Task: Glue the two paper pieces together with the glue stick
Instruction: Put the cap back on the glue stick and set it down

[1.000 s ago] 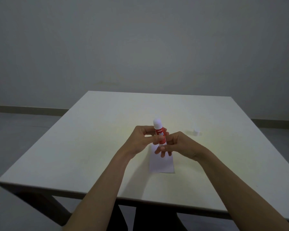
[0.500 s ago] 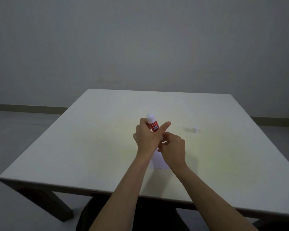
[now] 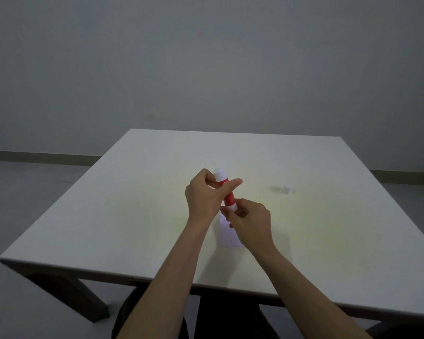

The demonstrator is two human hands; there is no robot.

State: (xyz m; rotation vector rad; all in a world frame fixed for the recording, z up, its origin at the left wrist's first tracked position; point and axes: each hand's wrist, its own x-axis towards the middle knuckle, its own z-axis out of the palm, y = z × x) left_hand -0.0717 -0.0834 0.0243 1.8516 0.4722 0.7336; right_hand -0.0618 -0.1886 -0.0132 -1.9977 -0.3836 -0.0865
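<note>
Both hands hold the red glue stick (image 3: 227, 192) up in the air over the middle of the table (image 3: 137, 216). The left hand (image 3: 204, 196) is closed around its top part. The right hand (image 3: 251, 221) pinches its bottom end. A white paper (image 3: 227, 237) lies flat under the hands. A small white cap (image 3: 287, 189) sits toward the right edge.
</note>
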